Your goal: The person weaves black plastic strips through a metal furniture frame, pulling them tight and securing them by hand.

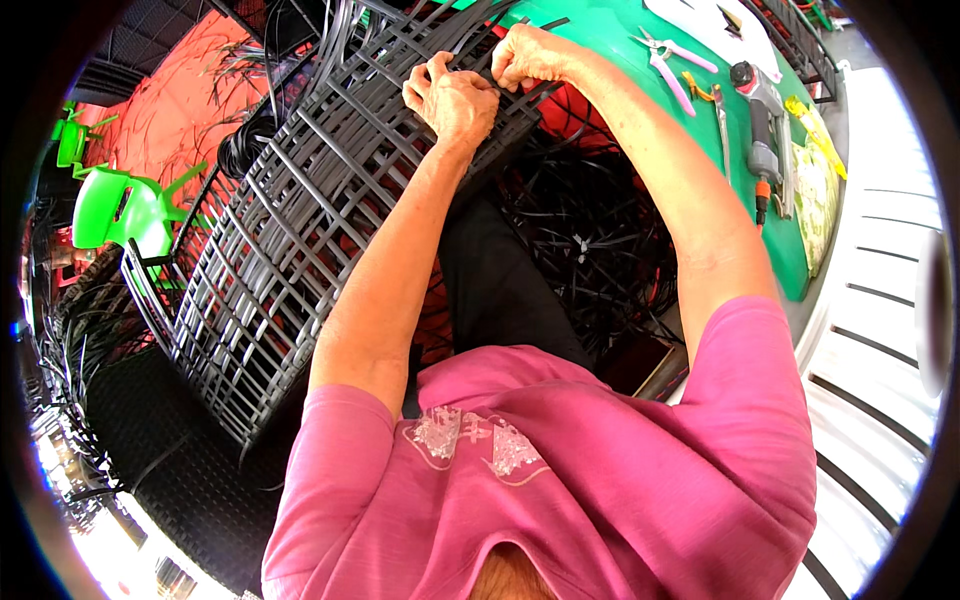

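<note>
A dark grey frame [345, 150], partly woven with flat black plastic strips [262, 222], leans in front of me at a slant. My left hand [453, 100] lies on its upper right part, fingers bent and gripping the strips there. Just to the right, my right hand [527, 58] is closed in a pinch on a thin black strip at the frame's edge. The two hands nearly touch. Their fingertips are partly hidden by the knuckles.
On the green table [625, 60] at right lie pink-handled pliers [675, 70], a power drill [762, 125] and a slim metal tool [722, 130]. Loose black strips [590, 230] heap below. A green chair [125, 205] stands at left, on red flooring [150, 125].
</note>
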### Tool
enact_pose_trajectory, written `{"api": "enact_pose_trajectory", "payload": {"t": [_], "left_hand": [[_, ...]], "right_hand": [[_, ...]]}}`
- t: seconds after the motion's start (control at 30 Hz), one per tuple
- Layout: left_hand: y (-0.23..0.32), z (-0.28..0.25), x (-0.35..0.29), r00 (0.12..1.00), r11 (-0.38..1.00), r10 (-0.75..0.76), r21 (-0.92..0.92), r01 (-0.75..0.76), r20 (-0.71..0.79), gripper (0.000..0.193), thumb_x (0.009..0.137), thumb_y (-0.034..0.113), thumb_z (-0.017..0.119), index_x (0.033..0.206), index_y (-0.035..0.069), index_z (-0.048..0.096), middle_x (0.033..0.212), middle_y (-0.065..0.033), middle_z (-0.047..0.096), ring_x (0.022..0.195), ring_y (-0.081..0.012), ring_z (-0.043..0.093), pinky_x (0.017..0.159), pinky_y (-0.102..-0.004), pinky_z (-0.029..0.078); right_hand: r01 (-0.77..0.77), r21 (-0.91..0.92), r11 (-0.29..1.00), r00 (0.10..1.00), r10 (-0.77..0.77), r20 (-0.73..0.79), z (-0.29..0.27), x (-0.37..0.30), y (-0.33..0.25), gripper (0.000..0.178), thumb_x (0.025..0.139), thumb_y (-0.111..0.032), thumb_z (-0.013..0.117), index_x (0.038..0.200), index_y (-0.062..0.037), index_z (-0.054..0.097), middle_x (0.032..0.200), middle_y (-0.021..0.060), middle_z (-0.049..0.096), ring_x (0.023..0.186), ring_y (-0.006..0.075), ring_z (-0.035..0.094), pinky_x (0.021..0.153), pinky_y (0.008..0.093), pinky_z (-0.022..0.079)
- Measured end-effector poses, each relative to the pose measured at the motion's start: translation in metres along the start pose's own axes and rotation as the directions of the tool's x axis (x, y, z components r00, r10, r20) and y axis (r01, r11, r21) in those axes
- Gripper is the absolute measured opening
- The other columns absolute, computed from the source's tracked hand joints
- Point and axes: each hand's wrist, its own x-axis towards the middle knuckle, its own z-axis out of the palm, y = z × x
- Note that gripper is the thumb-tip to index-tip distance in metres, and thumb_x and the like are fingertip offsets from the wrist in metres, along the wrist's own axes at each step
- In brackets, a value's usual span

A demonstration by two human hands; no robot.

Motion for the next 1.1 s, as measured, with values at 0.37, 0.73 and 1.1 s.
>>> {"api": "enact_pose_trajectory", "payload": {"t": [0.37,0.73,1.1], "left_hand": [[0.002,0.002,0.001,0.999,0.999,0.031,-0.009,-0.031,-0.01,0.016,0.06,0.029,0.077,0.072,0.019,0.076,0.13,-0.0034,0.047,0.126,-0.0314,0.028,0.105,-0.0464,0.014],[-0.019,-0.057,0.012,1.0,0.613,-0.013,-0.79,0.019,0.014,0.009,0.065,0.002,0.074,0.072,0.007,0.072,0.11,-0.0064,0.056,0.113,-0.0181,0.044,0.094,-0.0317,0.035],[-0.027,-0.07,-0.027,0.961,0.956,0.257,-0.12,-0.269,-0.102,0.017,0.077,0.024,0.068,0.084,0.009,0.073,0.126,-0.01,0.05,0.121,-0.0323,0.037,0.101,-0.0449,0.03]], "right_hand": [[0.097,-0.03,0.995,0.994,-0.098,-0.048,0.005,0.017,0.016,0.005,0.065,-0.004,0.064,0.063,-0.0053,0.059,0.053,0.0043,0.054,0.05,0.0131,0.05,0.048,0.032,0.039],[0.349,-0.192,0.917,0.854,-0.396,-0.339,0.004,-0.027,-0.021,0.018,0.08,-0.014,0.063,0.094,-0.0033,0.067,0.092,0.0071,0.066,0.081,0.0186,0.062,0.073,0.0286,0.047],[0.155,0.401,0.903,0.932,0.001,-0.362,0.017,-0.046,-0.04,0.021,0.084,-0.018,0.063,0.101,-0.0048,0.065,0.072,-0.0009,0.063,0.055,0.0036,0.052,0.045,0.0188,0.038]]}}
